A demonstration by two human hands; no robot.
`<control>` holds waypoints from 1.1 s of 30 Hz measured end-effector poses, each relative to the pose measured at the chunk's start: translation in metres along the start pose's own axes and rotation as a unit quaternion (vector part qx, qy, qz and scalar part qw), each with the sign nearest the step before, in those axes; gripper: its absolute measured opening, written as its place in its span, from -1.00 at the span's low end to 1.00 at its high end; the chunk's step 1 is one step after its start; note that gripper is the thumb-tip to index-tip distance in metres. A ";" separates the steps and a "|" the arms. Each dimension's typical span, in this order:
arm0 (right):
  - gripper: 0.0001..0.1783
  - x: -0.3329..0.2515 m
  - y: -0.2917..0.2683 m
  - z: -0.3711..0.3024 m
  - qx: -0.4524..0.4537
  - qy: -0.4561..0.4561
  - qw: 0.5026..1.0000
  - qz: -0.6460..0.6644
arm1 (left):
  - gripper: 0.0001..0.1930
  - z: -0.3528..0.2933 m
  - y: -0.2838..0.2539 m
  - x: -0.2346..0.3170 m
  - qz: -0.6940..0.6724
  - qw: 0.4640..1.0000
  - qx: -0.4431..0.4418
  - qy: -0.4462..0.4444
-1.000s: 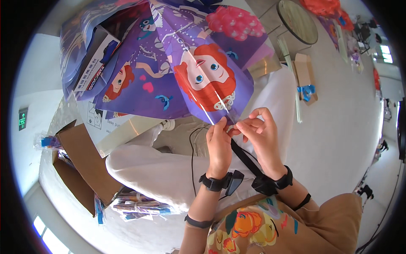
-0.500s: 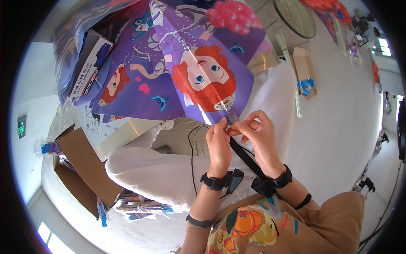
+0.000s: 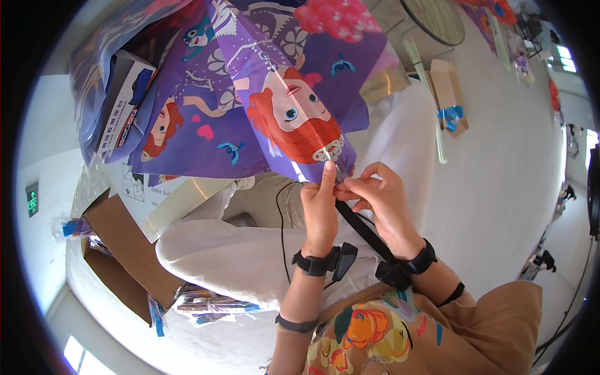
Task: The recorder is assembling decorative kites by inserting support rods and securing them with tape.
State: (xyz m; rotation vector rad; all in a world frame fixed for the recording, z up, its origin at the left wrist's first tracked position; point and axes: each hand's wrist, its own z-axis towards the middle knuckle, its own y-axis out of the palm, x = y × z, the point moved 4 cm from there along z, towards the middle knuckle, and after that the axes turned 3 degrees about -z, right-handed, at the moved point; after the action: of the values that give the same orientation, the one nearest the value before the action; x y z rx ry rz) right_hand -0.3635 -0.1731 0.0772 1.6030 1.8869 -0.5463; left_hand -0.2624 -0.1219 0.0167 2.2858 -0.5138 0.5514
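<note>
A shiny purple plastic sheet [image 3: 297,122], printed with a red-haired cartoon figure, spreads out in front of me, and its near end narrows to a point. My left hand [image 3: 320,212] is closed on that end, with its thumb lying along the sheet's edge. Close beside it, my right hand [image 3: 384,199] pinches the same tip between thumb and fingers. My fingers hide the very end of the sheet. More sheets with the same print lie beneath it, to the left.
A long printed box [image 3: 127,105] lies on the sheets at the left. An open brown carton [image 3: 128,247] and bundled packets [image 3: 215,303] are on the floor. To the right are thin pale sticks [image 3: 426,84] and a small carton [image 3: 447,94]. A round stool [image 3: 434,19] stands beyond.
The sheet's near end has shifted slightly left and curls narrower around the printed figure. Its right edge has drawn inward. Both hands keep their hold with small finger movements.
</note>
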 end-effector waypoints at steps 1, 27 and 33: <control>-0.72 0.001 -0.001 0.000 0.002 0.001 1.000 0.002 | -0.60 -0.001 0.002 0.003 0.010 1.000 -0.001 0.000; -0.62 0.020 -0.027 -0.015 -0.067 0.114 0.980 0.150 | -0.74 -0.010 0.007 0.003 0.054 0.998 0.025 0.035; -0.66 0.019 -0.039 -0.036 0.055 0.096 0.988 0.110 | -0.71 -0.013 -0.003 0.008 0.031 0.997 0.028 0.066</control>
State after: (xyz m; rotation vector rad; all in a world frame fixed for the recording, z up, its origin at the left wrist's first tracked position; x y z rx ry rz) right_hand -0.4097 -0.1433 0.0884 1.9693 1.8075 -0.4194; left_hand -0.2572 -0.1116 0.0278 2.2735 -0.5111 0.7500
